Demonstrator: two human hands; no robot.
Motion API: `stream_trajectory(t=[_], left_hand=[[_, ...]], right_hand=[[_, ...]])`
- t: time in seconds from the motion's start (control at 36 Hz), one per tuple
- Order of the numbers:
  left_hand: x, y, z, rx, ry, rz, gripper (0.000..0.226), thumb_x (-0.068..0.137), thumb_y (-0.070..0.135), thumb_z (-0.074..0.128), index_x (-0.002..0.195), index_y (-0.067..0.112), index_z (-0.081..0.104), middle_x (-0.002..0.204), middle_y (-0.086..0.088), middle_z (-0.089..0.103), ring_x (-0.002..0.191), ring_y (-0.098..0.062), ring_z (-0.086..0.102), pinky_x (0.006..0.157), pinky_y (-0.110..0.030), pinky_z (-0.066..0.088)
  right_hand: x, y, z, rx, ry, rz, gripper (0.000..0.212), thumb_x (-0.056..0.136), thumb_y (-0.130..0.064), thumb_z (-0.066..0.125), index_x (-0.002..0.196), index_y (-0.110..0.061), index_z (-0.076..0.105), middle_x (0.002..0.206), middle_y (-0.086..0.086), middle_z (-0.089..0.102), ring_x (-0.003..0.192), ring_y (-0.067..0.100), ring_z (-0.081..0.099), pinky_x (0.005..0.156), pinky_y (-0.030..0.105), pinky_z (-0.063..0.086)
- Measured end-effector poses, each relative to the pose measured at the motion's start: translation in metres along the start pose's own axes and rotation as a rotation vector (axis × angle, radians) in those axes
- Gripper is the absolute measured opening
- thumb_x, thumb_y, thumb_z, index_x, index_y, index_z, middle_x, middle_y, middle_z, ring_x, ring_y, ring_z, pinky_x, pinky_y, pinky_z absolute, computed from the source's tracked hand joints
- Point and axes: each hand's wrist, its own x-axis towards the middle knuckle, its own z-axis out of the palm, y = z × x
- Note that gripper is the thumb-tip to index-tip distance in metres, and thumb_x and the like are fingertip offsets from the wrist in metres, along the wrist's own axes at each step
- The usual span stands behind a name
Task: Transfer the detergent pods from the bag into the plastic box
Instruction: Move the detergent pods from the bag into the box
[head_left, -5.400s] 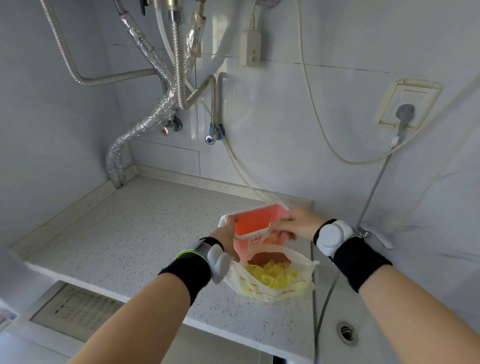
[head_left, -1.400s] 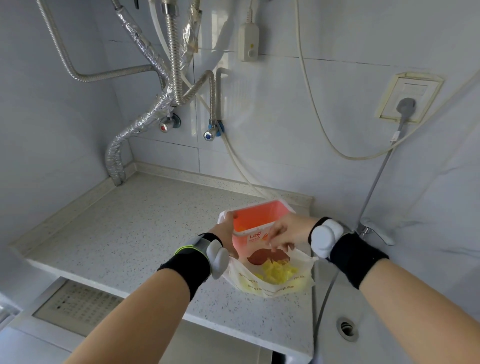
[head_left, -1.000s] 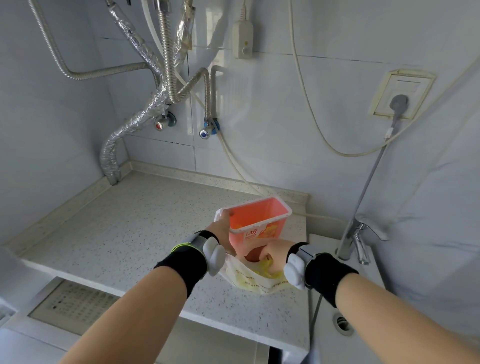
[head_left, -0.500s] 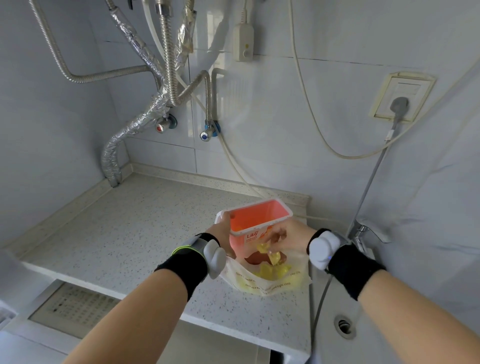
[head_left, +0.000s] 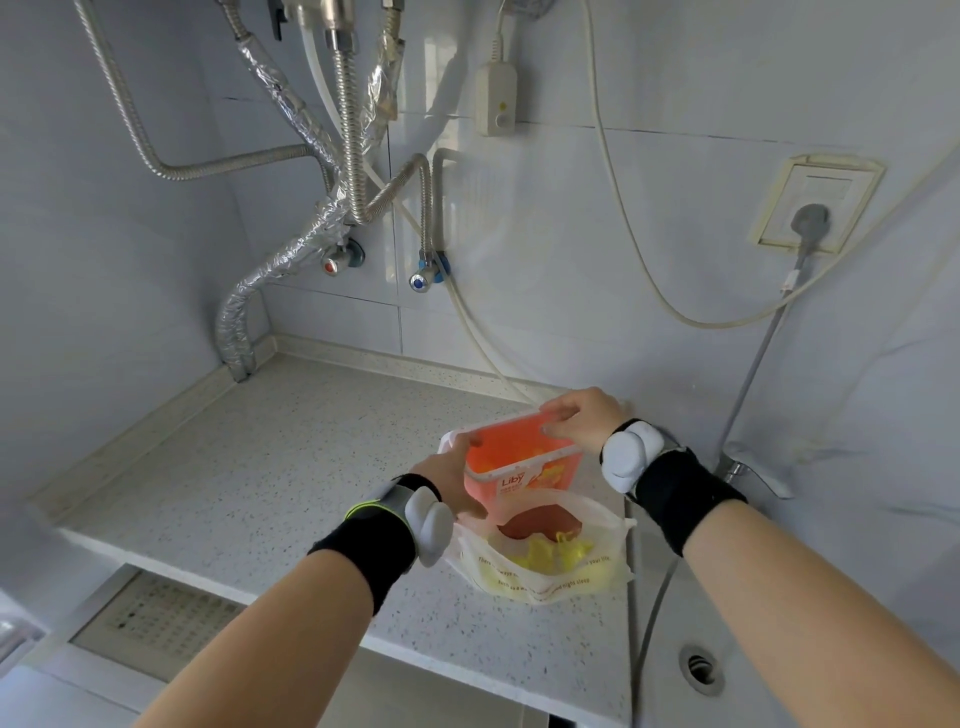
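- Fingers (head_left: 558, 422) of my right hand (head_left: 582, 415) curl over the far rim of the orange translucent plastic box (head_left: 519, 462); whether they still pinch anything, I cannot tell.
- Left hand (head_left: 452, 480) grips the box's near left side.
- Yellow detergent pods (head_left: 550, 551) lie in the clear plastic bag (head_left: 545, 577) on the speckled worktop (head_left: 291, 467).

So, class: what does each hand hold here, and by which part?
The left hand grips the orange plastic box by its left side wall. The right hand hovers above the far rim; whether it holds a pod cannot be told.
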Motion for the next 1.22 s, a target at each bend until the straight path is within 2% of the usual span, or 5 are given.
stream_trajectory(t=[0.28, 0.44, 0.64, 0.89, 1.22], left_hand=[[-0.023, 0.011, -0.043, 0.28, 0.233, -0.008, 0.07, 0.068, 0.058, 0.072, 0.124, 0.026, 0.047, 0.125, -0.003, 0.046, 0.113, -0.025, 0.051, 0.089, -0.04, 0.05], [-0.03, 0.046, -0.034, -0.187, 0.189, 0.276, 0.013, 0.085, 0.026, 0.066, 0.091, 0.015, 0.063, 0.098, -0.001, 0.061, 0.089, -0.019, 0.058, 0.077, -0.026, 0.049], [-0.034, 0.072, 0.02, -0.055, -0.309, 0.3, 0.022, 0.097, 0.009, 0.044, 0.111, 0.009, 0.061, 0.104, 0.003, 0.061, 0.09, -0.008, 0.054, 0.075, -0.014, 0.041], [-0.03, 0.064, 0.039, -0.099, -0.273, 0.401, 0.067, 0.08, 0.022, 0.071, 0.137, 0.026, 0.036, 0.126, 0.0, 0.056, 0.107, -0.014, 0.055, 0.089, -0.039, 0.055], [-0.023, 0.072, 0.054, -0.057, -0.159, 0.349, 0.035, 0.096, 0.009, 0.048, 0.13, 0.009, 0.054, 0.133, -0.008, 0.056, 0.124, -0.026, 0.048, 0.092, -0.02, 0.029]], right_hand=[[-0.043, 0.059, -0.016, -0.282, -0.171, 0.184, 0.042, 0.069, -0.057, 0.071, 0.078, -0.02, 0.053, 0.075, -0.007, 0.06, 0.069, 0.013, 0.054, 0.068, 0.028, 0.042], [-0.058, 0.061, -0.011, -0.198, -0.381, 0.262, 0.017, 0.084, -0.021, 0.066, 0.08, -0.013, 0.052, 0.063, 0.004, 0.065, 0.036, 0.007, 0.054, 0.04, 0.016, 0.039], [-0.058, 0.036, -0.021, -0.052, -0.299, 0.153, 0.011, 0.08, -0.011, 0.066, 0.081, -0.012, 0.055, 0.052, 0.003, 0.064, 0.039, 0.013, 0.055, 0.044, 0.023, 0.047], [-0.06, -0.017, -0.032, 0.007, -0.281, -0.012, 0.012, 0.079, -0.006, 0.064, 0.072, -0.012, 0.057, 0.053, 0.005, 0.059, 0.039, 0.011, 0.054, 0.04, 0.021, 0.044], [-0.058, 0.003, -0.036, 0.16, -0.144, 0.034, 0.014, 0.08, -0.004, 0.065, 0.071, -0.01, 0.056, 0.082, 0.023, 0.061, 0.044, 0.019, 0.053, 0.045, 0.025, 0.045]])
